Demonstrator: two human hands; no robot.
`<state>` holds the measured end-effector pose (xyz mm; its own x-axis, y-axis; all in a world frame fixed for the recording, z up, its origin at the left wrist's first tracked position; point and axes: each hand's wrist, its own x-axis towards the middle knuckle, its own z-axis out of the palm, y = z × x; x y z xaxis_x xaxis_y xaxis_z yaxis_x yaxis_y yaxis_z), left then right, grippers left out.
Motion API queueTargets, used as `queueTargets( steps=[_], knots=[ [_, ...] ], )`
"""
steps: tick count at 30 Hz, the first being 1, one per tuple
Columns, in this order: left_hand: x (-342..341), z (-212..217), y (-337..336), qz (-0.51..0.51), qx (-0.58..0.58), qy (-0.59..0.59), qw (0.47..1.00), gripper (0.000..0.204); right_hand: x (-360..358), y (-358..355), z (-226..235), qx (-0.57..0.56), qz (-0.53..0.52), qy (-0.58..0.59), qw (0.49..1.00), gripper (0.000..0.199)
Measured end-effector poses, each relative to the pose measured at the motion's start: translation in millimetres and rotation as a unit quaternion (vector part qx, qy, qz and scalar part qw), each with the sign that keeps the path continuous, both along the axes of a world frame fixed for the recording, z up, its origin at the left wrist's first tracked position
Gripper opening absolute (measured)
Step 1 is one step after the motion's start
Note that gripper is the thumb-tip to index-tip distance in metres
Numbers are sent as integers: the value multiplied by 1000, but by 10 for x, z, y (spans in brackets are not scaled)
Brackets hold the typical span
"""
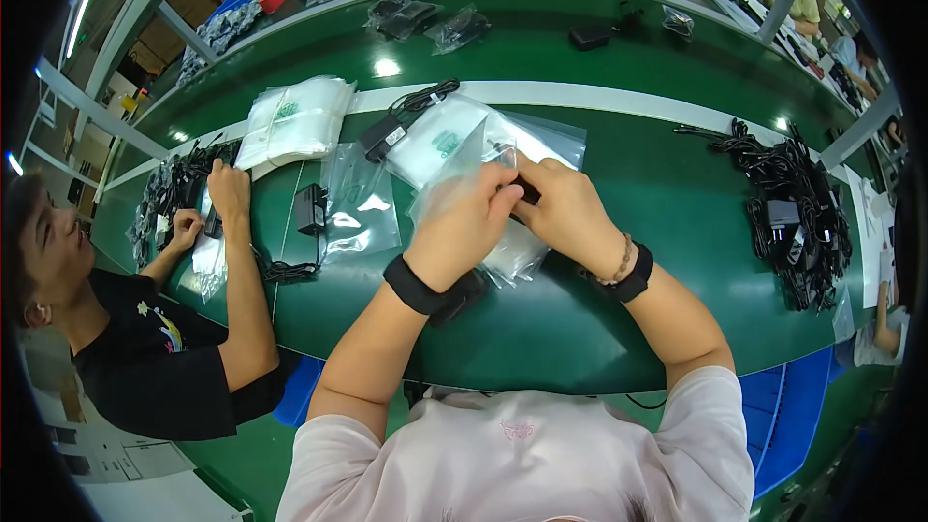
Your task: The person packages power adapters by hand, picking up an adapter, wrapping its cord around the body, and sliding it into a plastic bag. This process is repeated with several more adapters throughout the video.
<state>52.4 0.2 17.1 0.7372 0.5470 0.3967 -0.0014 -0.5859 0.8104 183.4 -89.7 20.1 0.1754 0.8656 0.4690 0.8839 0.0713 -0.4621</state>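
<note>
In front of my chest, both hands meet over a pile of clear plastic bags point(440, 140). My left hand point(462, 224) is closed on a clear plastic bag point(474, 157). My right hand point(572, 211) pinches a black power adapter point(528, 191) at the bag, mostly hidden by my fingers. More crumpled clear film point(517, 256) shows below my hands. A dark object point(458, 300) lies partly hidden beneath my left wrist. Just left of the pile sits another black adapter point(384, 138) with its cable coiled behind it.
At the left, a co-worker's hands point(228, 195) handle items near a cable heap point(169, 198). A banded bag stack point(295, 121), a loose bag point(360, 203) and an adapter point(310, 209) lie between us. Tangled cabled adapters point(797, 217) fill the right side. Bagged items point(401, 16) rest beyond the white strip.
</note>
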Motion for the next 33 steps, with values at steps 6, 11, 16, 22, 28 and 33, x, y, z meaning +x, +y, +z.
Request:
queueTargets(
  steps=[6, 11, 16, 22, 28, 33],
  knots=[
    [-85, 454, -260, 7, -69, 129, 989, 18, 181, 36, 164, -122, 63, 602, 787, 44],
    [-66, 440, -224, -28, -123, 27, 992, 19, 61, 65, 204, 35, 127, 573, 809, 49],
    [-13, 444, -271, -2, 117, -119, 986, 18, -59, 213, -22, 203, 132, 20, 970, 61],
    [-133, 621, -322, 75, 126, 101, 984, 22, -93, 244, 78, -1, 144, 314, 938, 63],
    [-316, 507, -229, 193, 302, -41, 933, 22, -126, 126, 352, -71, 90, 484, 868, 54],
    [-383, 273, -47, 192, 299, -83, 931, 18, -201, 145, 284, -33, 83, 510, 855, 49]
  ],
)
